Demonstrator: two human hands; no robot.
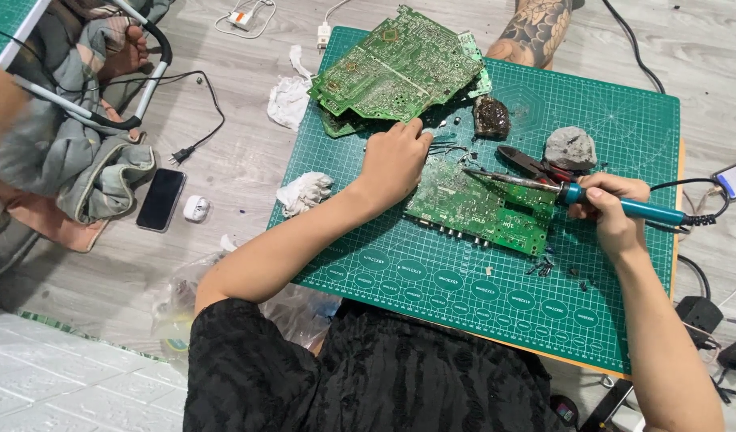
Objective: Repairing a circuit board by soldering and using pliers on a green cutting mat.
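Observation:
A green circuit board (484, 206) lies on a green cutting mat (592, 264). My right hand (612, 210) grips a teal-handled soldering iron (624, 204), its metal tip resting on the board's upper edge. My left hand (394, 160) lies curled at the board's left end, fingers closed, possibly pinching thin wires or tweezers near the top corner; I cannot tell which. A stack of larger green circuit boards (400, 68) sits at the mat's far left corner.
Red-handled pliers (532, 164), a grey lump (570, 148) and a dark lump (491, 118) lie behind the board. Crumpled tissues (304, 192), a black phone (161, 199), a white earbud case (196, 209) and clothes (80, 160) lie on the floor at left. A tattooed leg (536, 32) is beyond the mat.

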